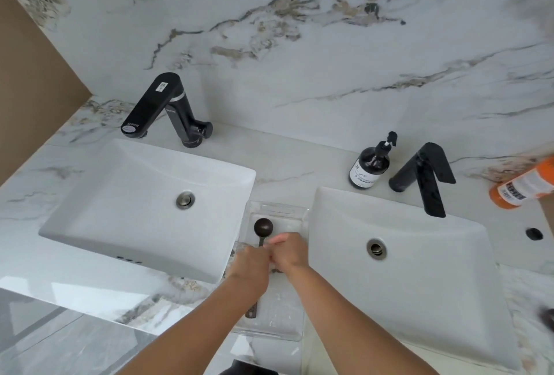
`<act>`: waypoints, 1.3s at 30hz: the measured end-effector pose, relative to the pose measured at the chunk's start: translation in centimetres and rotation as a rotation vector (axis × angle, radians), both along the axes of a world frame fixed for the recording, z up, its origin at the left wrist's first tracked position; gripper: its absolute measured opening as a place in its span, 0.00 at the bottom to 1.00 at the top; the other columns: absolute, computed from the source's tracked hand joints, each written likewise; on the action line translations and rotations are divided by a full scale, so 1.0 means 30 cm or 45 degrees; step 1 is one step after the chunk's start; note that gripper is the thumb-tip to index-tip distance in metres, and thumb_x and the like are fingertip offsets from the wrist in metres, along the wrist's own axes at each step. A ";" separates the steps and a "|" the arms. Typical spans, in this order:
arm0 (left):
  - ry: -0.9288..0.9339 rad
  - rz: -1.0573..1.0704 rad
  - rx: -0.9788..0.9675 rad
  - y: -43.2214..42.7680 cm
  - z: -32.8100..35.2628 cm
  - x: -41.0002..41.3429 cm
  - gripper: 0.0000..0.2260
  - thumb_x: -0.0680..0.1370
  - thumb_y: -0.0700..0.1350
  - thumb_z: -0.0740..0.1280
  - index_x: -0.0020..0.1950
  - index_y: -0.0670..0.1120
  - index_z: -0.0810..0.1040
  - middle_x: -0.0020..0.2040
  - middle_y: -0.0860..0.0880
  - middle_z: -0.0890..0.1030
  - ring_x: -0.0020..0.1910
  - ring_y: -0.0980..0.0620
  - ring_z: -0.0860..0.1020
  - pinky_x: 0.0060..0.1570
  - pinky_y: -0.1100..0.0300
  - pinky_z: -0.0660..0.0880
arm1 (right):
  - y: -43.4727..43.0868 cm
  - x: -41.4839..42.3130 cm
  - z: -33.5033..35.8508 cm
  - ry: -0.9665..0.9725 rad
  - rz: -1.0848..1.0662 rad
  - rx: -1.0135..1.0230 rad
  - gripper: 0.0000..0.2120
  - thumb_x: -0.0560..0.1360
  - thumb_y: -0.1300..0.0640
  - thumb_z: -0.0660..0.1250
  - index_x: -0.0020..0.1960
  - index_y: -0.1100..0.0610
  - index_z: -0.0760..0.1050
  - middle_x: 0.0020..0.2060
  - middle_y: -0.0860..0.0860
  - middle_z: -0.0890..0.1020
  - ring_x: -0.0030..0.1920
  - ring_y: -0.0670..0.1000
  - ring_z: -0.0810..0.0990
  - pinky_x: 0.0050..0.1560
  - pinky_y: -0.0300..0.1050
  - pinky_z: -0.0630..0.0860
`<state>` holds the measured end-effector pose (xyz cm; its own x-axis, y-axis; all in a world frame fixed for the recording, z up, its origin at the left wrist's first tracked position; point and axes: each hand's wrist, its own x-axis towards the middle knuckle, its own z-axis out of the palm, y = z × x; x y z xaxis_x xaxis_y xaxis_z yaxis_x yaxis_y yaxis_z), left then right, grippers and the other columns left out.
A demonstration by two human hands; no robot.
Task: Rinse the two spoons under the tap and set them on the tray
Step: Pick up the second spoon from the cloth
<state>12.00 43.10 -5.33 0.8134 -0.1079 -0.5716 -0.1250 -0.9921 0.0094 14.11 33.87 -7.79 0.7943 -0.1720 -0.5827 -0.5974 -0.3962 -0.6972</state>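
Observation:
A clear plastic tray [295,224] lies on the counter between two white sinks. A dark spoon [263,227] rests in it, round bowl toward the wall. Its handle runs back under my hands, and a dark handle end [251,311] shows below my left wrist. My left hand [251,266] is closed over the spoon's handle. My right hand [287,251] sits beside it, touching it, fingers curled down by the spoon's neck. A small dark patch [277,270] shows between my hands; I cannot tell whether it is a second spoon. No water runs from either tap.
The left sink [120,194] has a black tap [162,104] behind it. The right sink [419,269] has a black tap [425,176], with a dark soap pump bottle [370,164] beside it. An orange bottle [521,185] lies at the far right.

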 end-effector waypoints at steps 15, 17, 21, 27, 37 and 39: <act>-0.040 -0.191 -0.605 -0.690 0.194 0.028 0.11 0.77 0.47 0.59 0.51 0.54 0.80 0.51 0.47 0.80 0.50 0.42 0.80 0.44 0.56 0.75 | -0.820 -0.172 0.220 -0.253 -0.311 -0.243 0.08 0.75 0.59 0.62 0.44 0.56 0.80 0.45 0.53 0.86 0.48 0.58 0.84 0.54 0.54 0.80; 0.020 -0.241 -0.624 -0.837 0.163 -0.020 0.09 0.77 0.46 0.58 0.47 0.52 0.79 0.48 0.48 0.80 0.49 0.43 0.81 0.43 0.57 0.74 | -1.002 -0.243 0.206 -0.207 -0.339 -0.351 0.09 0.76 0.61 0.61 0.47 0.56 0.81 0.49 0.54 0.86 0.51 0.57 0.83 0.57 0.50 0.78; 0.262 -0.162 -0.717 -1.125 0.113 -0.130 0.09 0.75 0.43 0.60 0.43 0.50 0.80 0.44 0.47 0.84 0.44 0.43 0.84 0.43 0.54 0.81 | -1.327 -0.405 0.154 -0.116 -0.422 -0.493 0.11 0.76 0.61 0.62 0.55 0.58 0.81 0.54 0.54 0.84 0.57 0.55 0.81 0.59 0.42 0.75; 0.646 0.095 -0.822 -1.508 0.038 -0.320 0.07 0.74 0.40 0.64 0.39 0.46 0.79 0.46 0.40 0.86 0.29 0.45 0.83 0.30 0.57 0.80 | -1.654 -0.662 0.082 0.034 -0.509 -0.560 0.11 0.76 0.62 0.59 0.52 0.57 0.80 0.48 0.53 0.83 0.49 0.55 0.81 0.45 0.40 0.74; 0.677 0.322 -0.878 -1.741 -0.045 -0.421 0.06 0.76 0.39 0.65 0.42 0.43 0.81 0.46 0.39 0.86 0.37 0.42 0.86 0.37 0.50 0.85 | -1.743 -0.826 -0.027 0.190 -0.454 -0.480 0.06 0.76 0.60 0.65 0.49 0.61 0.79 0.45 0.55 0.84 0.46 0.54 0.81 0.46 0.45 0.78; 0.681 0.383 -0.897 -1.753 -0.058 -0.424 0.07 0.76 0.38 0.65 0.45 0.40 0.82 0.47 0.38 0.86 0.40 0.40 0.86 0.41 0.47 0.84 | -1.745 -0.825 -0.042 0.199 -0.454 -0.491 0.05 0.75 0.60 0.65 0.45 0.60 0.78 0.41 0.54 0.82 0.42 0.54 0.80 0.43 0.44 0.77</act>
<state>-0.72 -9.48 -7.07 0.5111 -0.3997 -0.7610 0.3311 -0.7254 0.6034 -10.63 -18.47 -9.06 0.5568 -0.6392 -0.5305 -0.8261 -0.3593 -0.4340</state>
